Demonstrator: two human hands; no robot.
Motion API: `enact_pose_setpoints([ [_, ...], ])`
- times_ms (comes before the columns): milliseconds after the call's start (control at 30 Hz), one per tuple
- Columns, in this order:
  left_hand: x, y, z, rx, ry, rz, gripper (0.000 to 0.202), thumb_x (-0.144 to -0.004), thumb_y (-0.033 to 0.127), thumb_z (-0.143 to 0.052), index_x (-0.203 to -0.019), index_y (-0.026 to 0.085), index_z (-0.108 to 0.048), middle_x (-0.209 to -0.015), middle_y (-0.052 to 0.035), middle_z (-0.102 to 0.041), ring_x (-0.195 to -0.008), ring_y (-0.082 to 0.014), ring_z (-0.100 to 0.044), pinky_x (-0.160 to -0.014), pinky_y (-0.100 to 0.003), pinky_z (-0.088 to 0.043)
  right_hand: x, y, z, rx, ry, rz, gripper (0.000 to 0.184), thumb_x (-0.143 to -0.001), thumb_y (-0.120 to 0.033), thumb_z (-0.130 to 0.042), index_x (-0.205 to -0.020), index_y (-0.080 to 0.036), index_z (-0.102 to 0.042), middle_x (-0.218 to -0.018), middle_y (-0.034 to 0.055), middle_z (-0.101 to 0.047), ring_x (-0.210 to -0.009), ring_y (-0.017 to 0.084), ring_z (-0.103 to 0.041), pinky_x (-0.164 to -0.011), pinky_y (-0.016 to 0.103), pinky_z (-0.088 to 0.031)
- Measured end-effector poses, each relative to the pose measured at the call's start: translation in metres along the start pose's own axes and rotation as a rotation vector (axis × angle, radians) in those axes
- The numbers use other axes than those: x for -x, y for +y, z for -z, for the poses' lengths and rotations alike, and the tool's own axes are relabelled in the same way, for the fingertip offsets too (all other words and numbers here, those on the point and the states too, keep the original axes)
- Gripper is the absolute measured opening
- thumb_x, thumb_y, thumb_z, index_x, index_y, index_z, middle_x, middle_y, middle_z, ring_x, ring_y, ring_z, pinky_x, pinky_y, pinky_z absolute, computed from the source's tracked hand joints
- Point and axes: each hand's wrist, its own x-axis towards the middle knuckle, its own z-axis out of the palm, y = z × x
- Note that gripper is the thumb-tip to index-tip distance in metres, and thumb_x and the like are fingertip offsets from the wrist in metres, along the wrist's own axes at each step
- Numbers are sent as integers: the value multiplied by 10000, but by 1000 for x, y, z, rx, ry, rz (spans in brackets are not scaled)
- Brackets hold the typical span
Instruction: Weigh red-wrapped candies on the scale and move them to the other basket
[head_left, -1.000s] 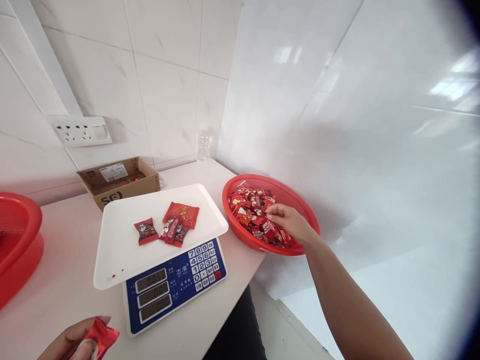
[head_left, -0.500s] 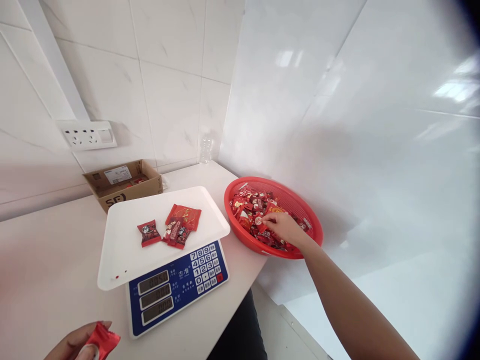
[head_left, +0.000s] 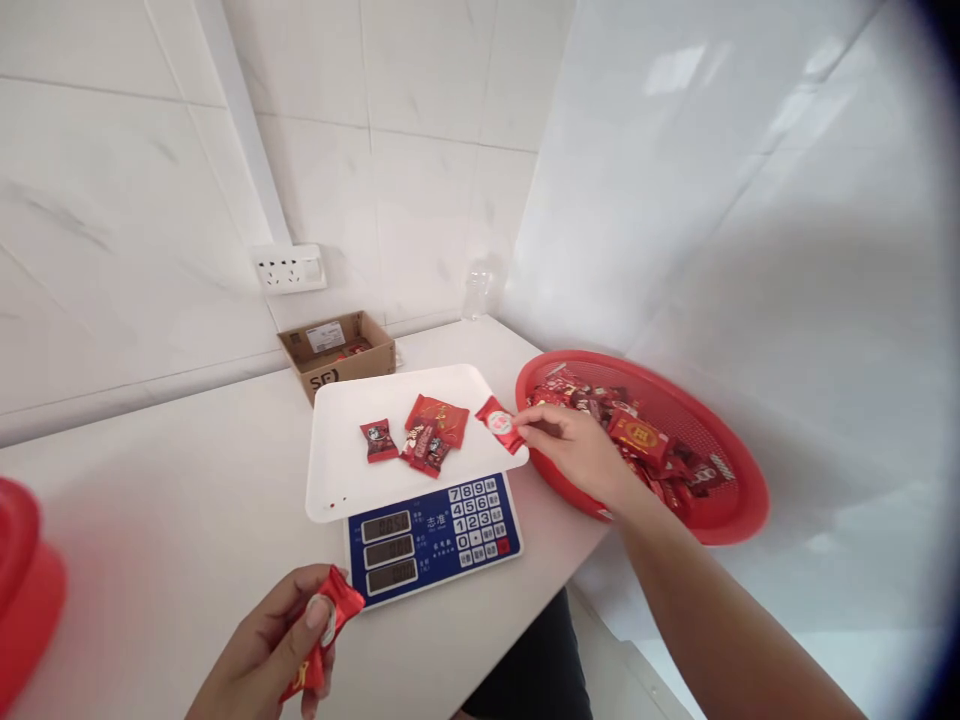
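Note:
Between the thumb and fingertips of my right hand (head_left: pixel 574 450) is a small red wrapped candy (head_left: pixel 498 424) with a pale round label, held over the right edge of the white scale tray (head_left: pixel 337 490). My left hand (head_left: pixel 277 640), low in front of the scale (head_left: pixel 442 540), is closed around red wrapped candy (head_left: pixel 341 600); part of it is hidden by the thumb. Several wrapped candies (head_left: pixel 442 420) lie on the tray, most of them overlapping, with one dark red packet (head_left: pixel 379 440) apart on the left. The red basket (head_left: pixel 742 500) full of candies stands beside my right wrist.
A cardboard box (head_left: pixel 337 365) with some red packets sits behind the tray. A clear plastic bottle (head_left: pixel 477 290) stands in the corner by the wall. At the far left edge is a red plastic container (head_left: pixel 30 600), partly out of view.
My right hand has left the basket and moved left to the tray's edge with a red candy. More of my left hand now shows. The view has turned left.

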Motion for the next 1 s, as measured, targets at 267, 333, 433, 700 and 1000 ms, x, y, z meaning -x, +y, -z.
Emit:
enact_pose_setpoints([
  [267, 16, 1, 14, 2, 47, 2, 453, -676, 568, -680, -956, 223, -590, -565, 42, -547, -478, -99, -421, -415, -197, -346, -35, -11, -78, -127, -216, 119, 329, -789, -209, -554, -1111, -206, -623, -1156, 60, -659, -1059, 188, -609, -938, 369, -455],
  [333, 18, 1, 17, -20, 57, -8, 444, -691, 572, -665, -954, 221, -596, -557, 44, -539, -484, -98, -415, -422, -195, -349, -31, -10, -85, 42, -233, 176, 427, -772, -208, -598, -1198, -222, -579, -1267, 73, -592, -1181, 216, -529, -1008, 414, -397],
  [433, 19, 3, 17, -37, 53, -10, 435, -691, 580, -659, -922, 215, -615, -548, 44, -535, -487, -96, -422, -423, -191, -354, -21, -11, -91, 303, -251, 244, 551, -738, -266, -674, -1268, -232, -526, -1345, 99, -518, -1254, 277, -445, -1009, 497, -370],
  [700, 19, 7, 15, -21, 6, -28, 376, -675, 550, -692, -861, 228, -637, -626, 37, -603, -476, -81, -452, -415, -188, -376, -13, -8, -97, 426, -259, 288, 581, -760, -179, -644, -1316, -183, -475, -1308, 125, -530, -1195, 274, -485, -996, 468, -397],
  [1000, 18, 4, 23, -39, 32, -25, 292, -740, 496, -648, -856, 230, -616, -643, 35, -570, -484, -86, -441, -416, -198, -377, -4, -7, -56, 355, -87, 180, 409, -775, -120, -590, -1166, -237, -586, -1155, 72, -602, -1077, 235, -570, -903, 408, -477],
])
